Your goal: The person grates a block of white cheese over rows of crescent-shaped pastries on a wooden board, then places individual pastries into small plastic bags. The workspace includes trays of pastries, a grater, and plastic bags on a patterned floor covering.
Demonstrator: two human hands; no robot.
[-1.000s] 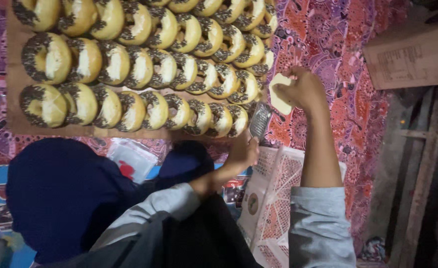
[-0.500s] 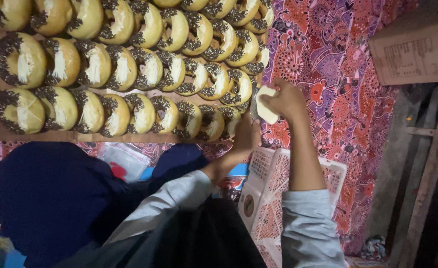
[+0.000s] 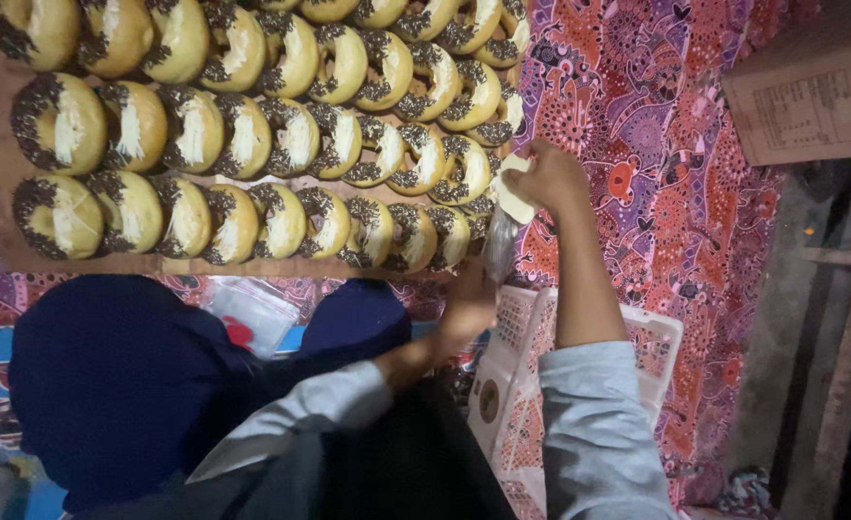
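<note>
Doughnuts (image 3: pixel 281 217) topped with dark sprinkles lie in overlapping rows on a brown board (image 3: pixel 1 173), just beyond both hands. Nearest the body, the left hand (image 3: pixel 469 303) is closed on the lower end of a clear plastic bag (image 3: pixel 499 246). Just past it, the right hand (image 3: pixel 550 178) is clamped on a pale cream-coloured piece (image 3: pixel 514 197) at the bag's mouth. Over the last second that hand has drawn in from the patterned red cloth (image 3: pixel 637 144) to the end of the rows, so it now touches the edge doughnuts. Below the right forearm sits a white plastic basket (image 3: pixel 661 337); far right, a cardboard sheet (image 3: pixel 811 96).
</note>
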